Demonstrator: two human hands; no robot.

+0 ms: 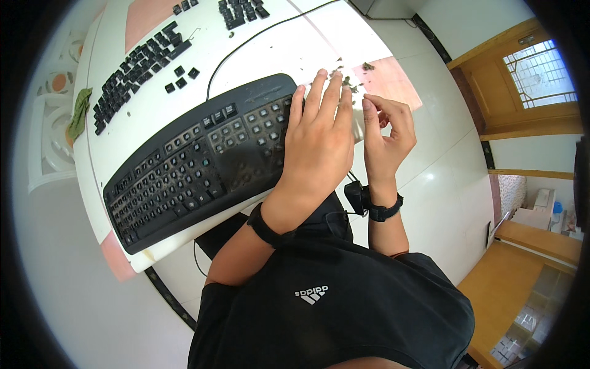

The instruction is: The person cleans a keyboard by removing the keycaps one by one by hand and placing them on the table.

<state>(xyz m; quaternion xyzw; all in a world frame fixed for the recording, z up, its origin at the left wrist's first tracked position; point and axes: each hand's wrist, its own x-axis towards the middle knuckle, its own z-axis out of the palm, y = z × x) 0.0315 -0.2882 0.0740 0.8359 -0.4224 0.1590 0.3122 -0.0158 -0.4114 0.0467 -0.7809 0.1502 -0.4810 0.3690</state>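
A black keyboard (171,188) lies at a slant along the table's near edge. Most of its keycaps are off, leaving bare switch posts in a dusty, brown-stained bed. My left hand (319,133) is spread flat over the keyboard's right end, which it partly hides, and its fingertips reach past the end. Beyond them lie grey-green clumps of dust (350,85) on the table. My right hand (389,131) is just to the right, thumb and forefinger brought together beside the dust; whether anything is pinched there cannot be made out.
Rows of loose black keycaps (140,62) lie on the white table (156,108), with another group (242,14) farther back. A black cable (251,39) curves behind the keyboard. A green cloth (80,113) hangs over the left edge. The table's right corner (392,83) is pink.
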